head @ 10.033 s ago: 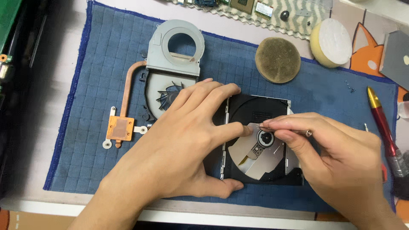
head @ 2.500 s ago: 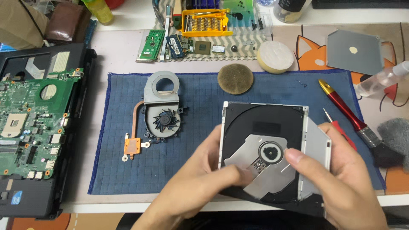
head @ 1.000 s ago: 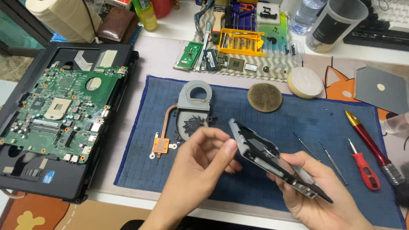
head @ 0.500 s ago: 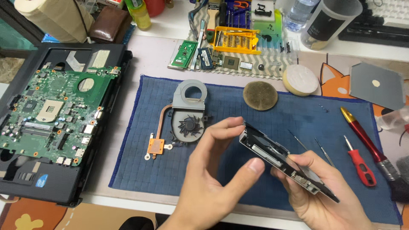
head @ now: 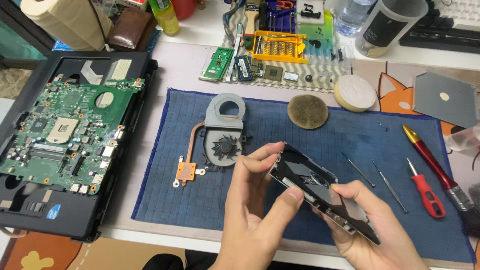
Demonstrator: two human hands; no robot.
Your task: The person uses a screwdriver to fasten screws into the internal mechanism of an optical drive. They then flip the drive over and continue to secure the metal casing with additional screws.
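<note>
Up at 12 o'clock on the desk sits a yellow parts tray point(head: 278, 47) with springs and small bits in it, next to a clear jar point(head: 389, 26). Lower down, over the blue work mat point(head: 165, 200) near its front edge, the optical drive point(head: 320, 192) is tilted on edge: left hand point(head: 252, 215) pinches its near corner, right hand point(head: 372, 230) cradles it from below. Cooling fan with heat pipe point(head: 220, 142) lies at 10 o'clock, laptop motherboard point(head: 60, 135) at 9, red screwdriver point(head: 426, 189) at 3.

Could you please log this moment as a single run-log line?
left hand: fingers on optical drive edge | right hand: holds drive tilted above blue mat | nearby: cooling fan, motherboard
</note>
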